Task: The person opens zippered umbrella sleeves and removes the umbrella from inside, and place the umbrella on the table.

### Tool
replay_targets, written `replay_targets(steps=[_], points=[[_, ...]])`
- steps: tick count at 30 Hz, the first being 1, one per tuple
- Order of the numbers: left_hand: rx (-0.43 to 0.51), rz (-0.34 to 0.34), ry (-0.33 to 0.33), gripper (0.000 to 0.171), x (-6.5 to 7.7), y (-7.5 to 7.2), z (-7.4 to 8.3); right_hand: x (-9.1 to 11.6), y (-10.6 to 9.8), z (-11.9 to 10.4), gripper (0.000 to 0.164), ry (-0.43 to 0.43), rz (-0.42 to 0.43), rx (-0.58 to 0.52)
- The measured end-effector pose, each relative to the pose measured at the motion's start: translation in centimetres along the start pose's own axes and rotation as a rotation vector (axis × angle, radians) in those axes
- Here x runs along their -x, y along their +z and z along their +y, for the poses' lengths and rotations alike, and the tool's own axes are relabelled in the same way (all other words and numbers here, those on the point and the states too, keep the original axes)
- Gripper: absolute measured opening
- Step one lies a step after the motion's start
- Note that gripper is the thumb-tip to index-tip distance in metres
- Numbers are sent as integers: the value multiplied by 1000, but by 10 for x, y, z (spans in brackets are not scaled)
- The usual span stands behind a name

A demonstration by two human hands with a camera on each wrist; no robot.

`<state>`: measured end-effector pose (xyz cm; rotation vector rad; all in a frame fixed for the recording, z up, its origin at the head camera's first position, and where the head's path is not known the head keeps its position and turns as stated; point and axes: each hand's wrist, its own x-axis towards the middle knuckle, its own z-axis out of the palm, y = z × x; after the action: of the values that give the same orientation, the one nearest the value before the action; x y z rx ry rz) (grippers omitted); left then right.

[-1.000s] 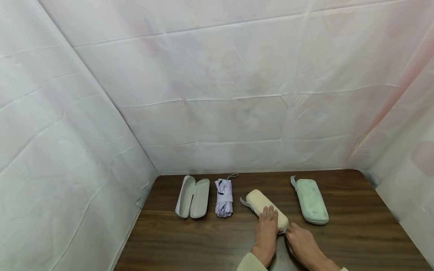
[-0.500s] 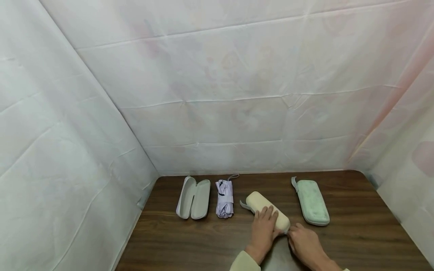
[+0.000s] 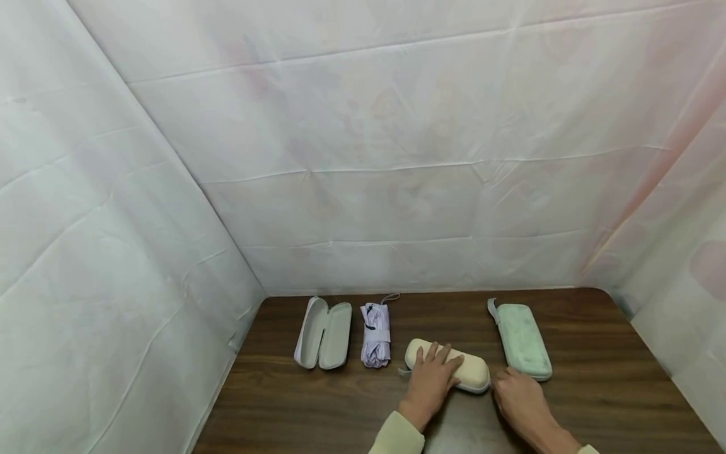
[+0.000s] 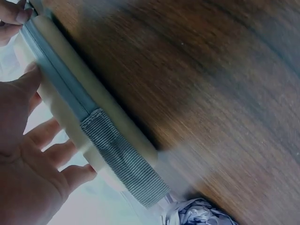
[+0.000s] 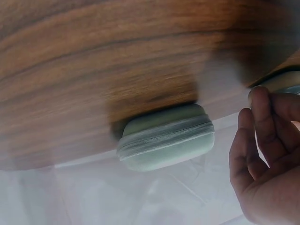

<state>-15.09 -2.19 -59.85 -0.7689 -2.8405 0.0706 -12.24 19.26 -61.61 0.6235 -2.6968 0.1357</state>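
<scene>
A cream zippered glasses case [image 3: 474,371] lies nearly crosswise on the table in the head view. My left hand [image 3: 429,382] holds it, fingers spread over the top. In the left wrist view, the thumb [image 4: 32,77] presses the side just by the grey zipper band [image 4: 58,72]; a grey webbing strap [image 4: 124,157] covers one end. My right hand [image 3: 518,398] is at the case's right end. Its thumb and forefinger pinch what looks like the zipper pull [image 4: 29,6], mostly hidden by the fingertips. The zipper looks closed along the visible side.
A green case [image 3: 524,340] lies just beyond my right hand. To the left are a folded lilac umbrella [image 3: 375,334] and an opened grey-lined case [image 3: 334,337]. Pale sheeting [image 3: 363,208] rises behind and beside the wooden table [image 3: 295,410].
The cream case has turned from slanting to nearly crosswise, its left end coming nearer to me. My left hand has shifted left with it, and my right hand slightly right.
</scene>
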Motion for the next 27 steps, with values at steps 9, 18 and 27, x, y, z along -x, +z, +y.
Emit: replay_targets(steps=[9,18,27], points=[[-38,106,-96,50,1,0,15,-2,4,6,30,-5,33,6],[-100,79,-207,50,1,2,31,-2,0,2,33,27,1,-52],[-122,87,-243,50,0,6,35,2,1,-8,31,46,12,-84]])
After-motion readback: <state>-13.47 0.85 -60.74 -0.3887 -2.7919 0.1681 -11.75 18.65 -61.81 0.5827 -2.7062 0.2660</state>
